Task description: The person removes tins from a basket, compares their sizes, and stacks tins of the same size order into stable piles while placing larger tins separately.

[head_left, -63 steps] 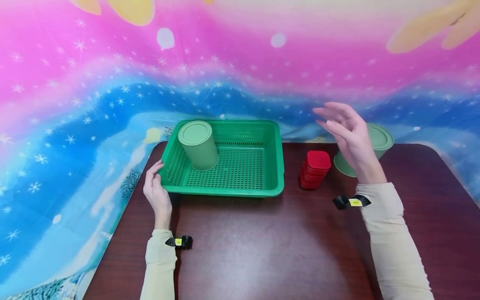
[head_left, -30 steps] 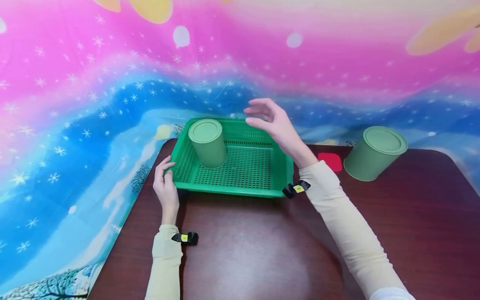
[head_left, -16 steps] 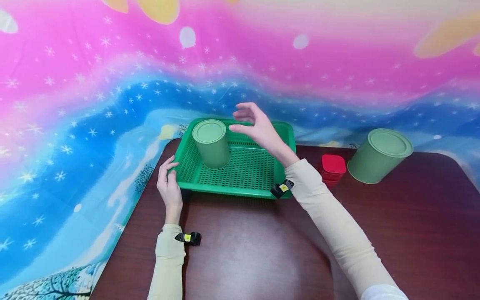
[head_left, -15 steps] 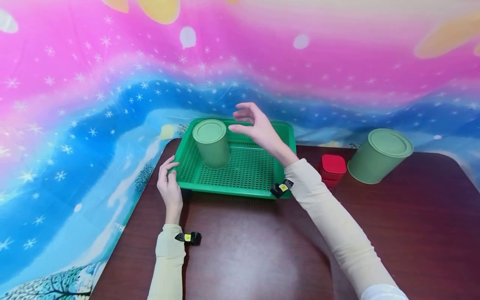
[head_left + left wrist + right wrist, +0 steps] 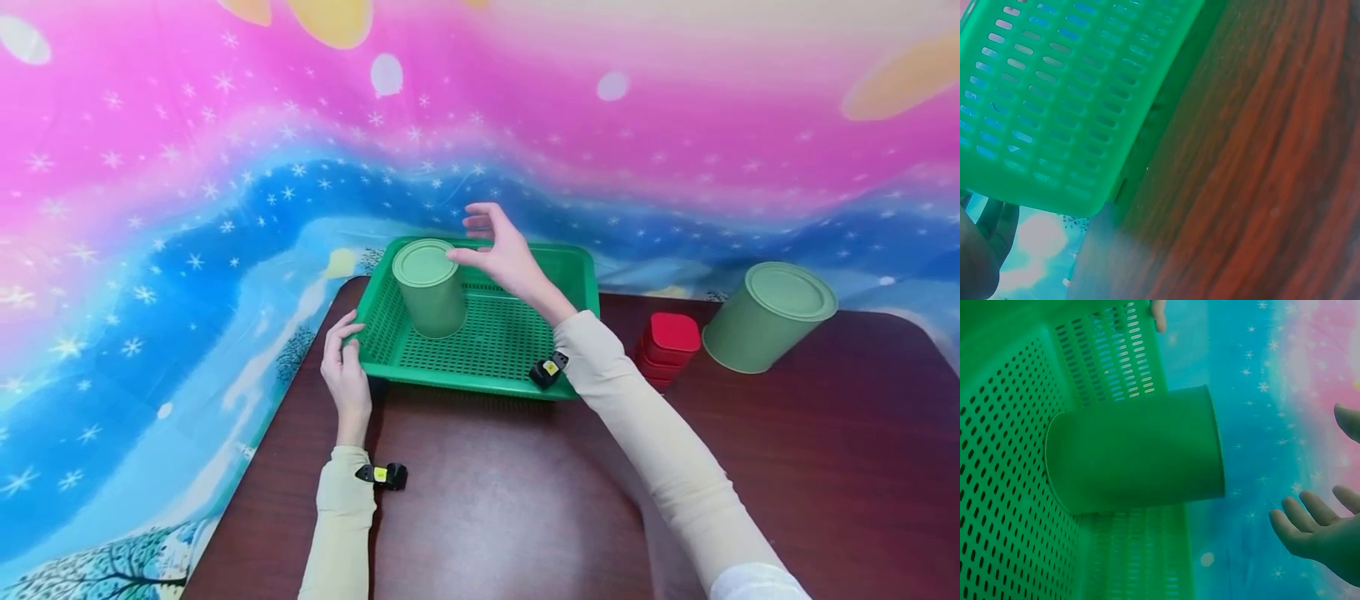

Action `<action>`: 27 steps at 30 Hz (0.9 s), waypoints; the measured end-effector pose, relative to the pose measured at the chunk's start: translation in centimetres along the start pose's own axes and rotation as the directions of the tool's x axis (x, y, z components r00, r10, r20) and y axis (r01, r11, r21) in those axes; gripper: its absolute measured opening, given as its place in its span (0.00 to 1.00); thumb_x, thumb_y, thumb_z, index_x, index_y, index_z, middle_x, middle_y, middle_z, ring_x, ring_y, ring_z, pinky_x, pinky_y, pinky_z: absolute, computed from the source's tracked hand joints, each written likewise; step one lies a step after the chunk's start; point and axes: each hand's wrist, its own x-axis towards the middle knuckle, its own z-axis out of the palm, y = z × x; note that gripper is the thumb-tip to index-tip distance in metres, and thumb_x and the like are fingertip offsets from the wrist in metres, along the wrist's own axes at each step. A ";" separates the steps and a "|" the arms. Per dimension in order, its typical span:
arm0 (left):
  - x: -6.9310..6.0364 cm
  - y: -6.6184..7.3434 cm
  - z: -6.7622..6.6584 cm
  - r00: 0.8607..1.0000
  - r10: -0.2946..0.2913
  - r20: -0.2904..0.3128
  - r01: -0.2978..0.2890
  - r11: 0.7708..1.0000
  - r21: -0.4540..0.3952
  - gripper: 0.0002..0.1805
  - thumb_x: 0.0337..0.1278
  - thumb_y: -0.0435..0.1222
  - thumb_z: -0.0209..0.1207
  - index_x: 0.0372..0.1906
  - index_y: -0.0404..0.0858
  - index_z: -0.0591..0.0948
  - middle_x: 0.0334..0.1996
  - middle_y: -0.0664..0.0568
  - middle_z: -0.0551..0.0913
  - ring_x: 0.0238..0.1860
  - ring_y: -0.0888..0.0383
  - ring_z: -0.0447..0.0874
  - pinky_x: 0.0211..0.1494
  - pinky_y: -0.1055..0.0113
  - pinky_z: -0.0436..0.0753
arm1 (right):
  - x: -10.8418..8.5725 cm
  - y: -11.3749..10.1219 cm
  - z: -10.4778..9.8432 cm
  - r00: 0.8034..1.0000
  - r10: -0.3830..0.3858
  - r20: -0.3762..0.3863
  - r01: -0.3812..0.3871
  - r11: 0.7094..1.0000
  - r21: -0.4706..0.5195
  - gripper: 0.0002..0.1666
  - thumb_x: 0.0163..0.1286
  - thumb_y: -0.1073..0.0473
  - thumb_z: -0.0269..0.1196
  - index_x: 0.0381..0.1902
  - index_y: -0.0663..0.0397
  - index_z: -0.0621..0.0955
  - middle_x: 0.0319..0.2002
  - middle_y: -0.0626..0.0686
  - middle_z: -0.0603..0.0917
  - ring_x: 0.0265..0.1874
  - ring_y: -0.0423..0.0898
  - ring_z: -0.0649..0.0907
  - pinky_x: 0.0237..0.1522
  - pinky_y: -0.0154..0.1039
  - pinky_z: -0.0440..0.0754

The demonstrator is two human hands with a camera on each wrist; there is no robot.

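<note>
A green plastic basket [image 5: 480,381] with a slotted floor and walls sits at the back left of the table. Inside it, toward its left end, a pale green lidded canister [image 5: 435,304] stands upright. My left hand [image 5: 347,367] holds the basket's left rim, fingertips hooked over the edge; its palm side is mostly hidden. Over the basket, right of the canister's top, my right hand [image 5: 506,258] is raised with fingers spread and slightly bent. In the right wrist view, the fingers [image 5: 1300,534] stand apart from the canister [image 5: 1138,450] and hold nothing.
Right of the basket stands a red ridged container [image 5: 667,346], partly behind the right sleeve [image 5: 645,417]. A larger green canister [image 5: 772,317] stands farther right. Behind the dark wooden table [image 5: 480,500] hangs a printed cloth [image 5: 525,142].
My right hand has moved left from beside the larger canister to over the basket, close to the canister inside. My left hand keeps its place on the rim. The view has shifted slightly.
</note>
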 end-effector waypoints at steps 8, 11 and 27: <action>0.1 -0.2 0.2 1.000 0.009 -0.003 -0.009 1.000 0.006 0.17 0.74 0.25 0.45 0.49 0.25 0.84 0.63 0.42 0.81 0.21 0.62 0.60 0.25 0.68 0.54 | 0.8 1.4 0.6 0.995 0.079 0.055 -0.075 0.995 -0.068 0.50 0.68 0.51 0.74 0.79 0.56 0.60 0.73 0.62 0.68 0.71 0.55 0.71 0.66 0.52 0.73; 0.1 -0.3 0.2 1.000 0.009 -0.013 -0.009 1.000 -0.005 0.16 0.74 0.23 0.45 0.49 0.24 0.84 0.63 0.40 0.81 0.22 0.62 0.61 0.25 0.68 0.54 | 1.4 1.7 0.8 0.991 0.094 0.098 -0.084 0.991 -0.106 0.53 0.66 0.51 0.74 0.80 0.57 0.58 0.75 0.63 0.65 0.73 0.58 0.69 0.67 0.53 0.72; 0.1 0.0 0.3 1.000 -0.002 -0.005 0.002 1.000 -0.021 0.17 0.76 0.27 0.44 0.50 0.24 0.84 0.63 0.41 0.80 0.17 0.64 0.57 0.25 0.67 0.55 | 2.7 4.3 4.6 0.981 0.088 0.170 -0.035 0.955 -0.293 0.77 0.55 0.48 0.82 0.84 0.53 0.42 0.81 0.64 0.50 0.77 0.59 0.61 0.71 0.59 0.67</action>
